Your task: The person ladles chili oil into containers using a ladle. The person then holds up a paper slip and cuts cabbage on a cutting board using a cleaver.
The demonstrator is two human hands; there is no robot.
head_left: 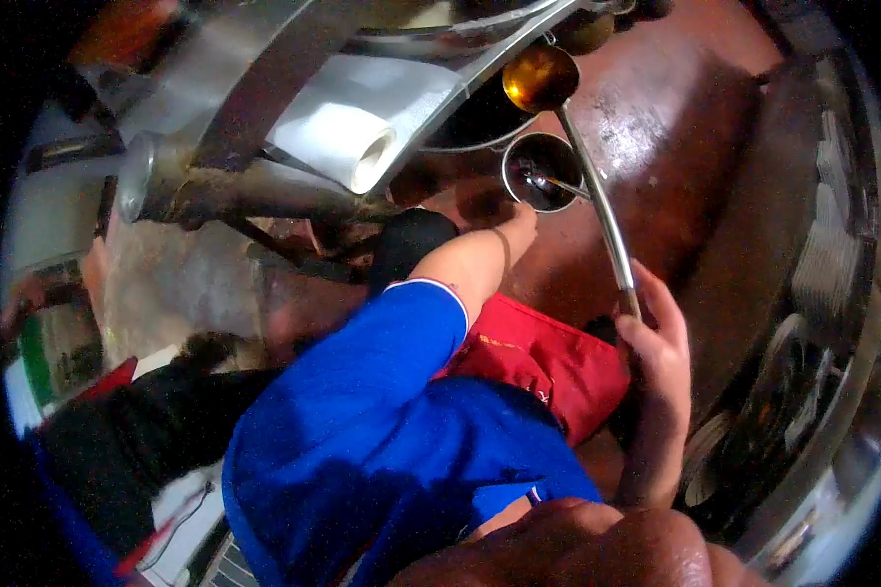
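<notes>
My right hand (658,338) is wrapped round the lower end of a long metal ladle handle. The ladle (607,210) slants up and left, and an amber, shiny liquid shows in its round bowl. To the left, my left hand (522,227) is at the near rim of a small metal pot (508,174), with its fingers together and partly hidden. Dark contents lie inside this pot, and a thin metal utensil (566,187) leans over its right side. The ladle's bowl is above and beyond the pot, apart from it.
A larger round vessel (470,149) stands behind the small pot, partly under a metal counter (450,103). On that counter lies a white roll (370,161). Reddish floor (671,127) stretches beyond. Along the right runs a dark shelf holding stacked, plate-like items (824,235).
</notes>
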